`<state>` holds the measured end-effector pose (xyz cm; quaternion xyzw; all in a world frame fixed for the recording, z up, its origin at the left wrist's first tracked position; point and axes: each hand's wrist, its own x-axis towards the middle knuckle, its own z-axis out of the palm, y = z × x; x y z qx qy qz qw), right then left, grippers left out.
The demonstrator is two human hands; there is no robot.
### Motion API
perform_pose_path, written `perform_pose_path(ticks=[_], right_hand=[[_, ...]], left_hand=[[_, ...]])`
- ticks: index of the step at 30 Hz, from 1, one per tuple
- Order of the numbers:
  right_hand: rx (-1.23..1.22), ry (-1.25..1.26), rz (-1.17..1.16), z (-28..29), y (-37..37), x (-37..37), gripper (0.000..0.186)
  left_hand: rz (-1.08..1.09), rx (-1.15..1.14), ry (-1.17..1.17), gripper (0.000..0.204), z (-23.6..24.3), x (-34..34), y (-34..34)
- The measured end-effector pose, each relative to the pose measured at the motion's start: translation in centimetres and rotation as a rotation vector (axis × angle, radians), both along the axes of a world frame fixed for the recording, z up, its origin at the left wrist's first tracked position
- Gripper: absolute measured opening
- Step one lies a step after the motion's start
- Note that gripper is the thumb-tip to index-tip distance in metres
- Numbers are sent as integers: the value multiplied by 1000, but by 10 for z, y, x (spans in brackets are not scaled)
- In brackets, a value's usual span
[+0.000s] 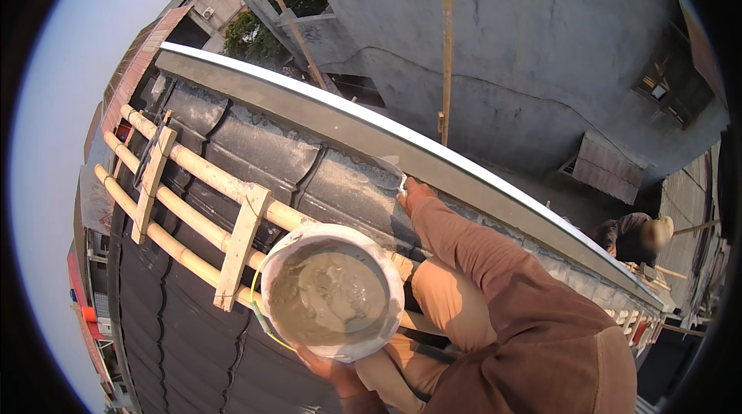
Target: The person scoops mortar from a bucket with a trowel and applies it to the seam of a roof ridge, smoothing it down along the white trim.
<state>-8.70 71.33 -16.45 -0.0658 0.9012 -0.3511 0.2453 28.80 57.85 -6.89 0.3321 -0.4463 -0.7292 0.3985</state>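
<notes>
A white bucket (396, 275) of wet grey mortar (332, 298) rests tilted by my knees, against the bamboo poles, its yellow-green handle hanging down one side. My left hand (328, 368) grips the bucket at its near side, the fingers partly hidden. Stretched out to the far side, my right hand (417, 194) is closed round the pale handle of a trowel (393, 168). The trowel's blade shows only faintly, close to the foot of a smooth mortar-coated parapet (309, 109) with a white top edge. Mortar smears lie on the dark roof tiles (270, 147) beside it.
A ladder of bamboo poles (205, 170) with wooden crosspieces (241, 248) lies along the sloping roof (193, 344). Beyond the parapet the ground drops away toward a grey wall (525, 35). Another person (638, 236) in a straw hat is lower down at the right.
</notes>
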Motion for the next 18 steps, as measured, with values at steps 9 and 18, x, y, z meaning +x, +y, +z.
perform_pose_path(ticks=[9, 18], right_hand=[[51, 84, 68, -54, 97, 53, 43], [49, -75, -18, -3, 7, -1, 42]], left_hand=[[30, 1, -12, 59, -6, 9, -7], [50, 19, -53, 58, -10, 5, -11]])
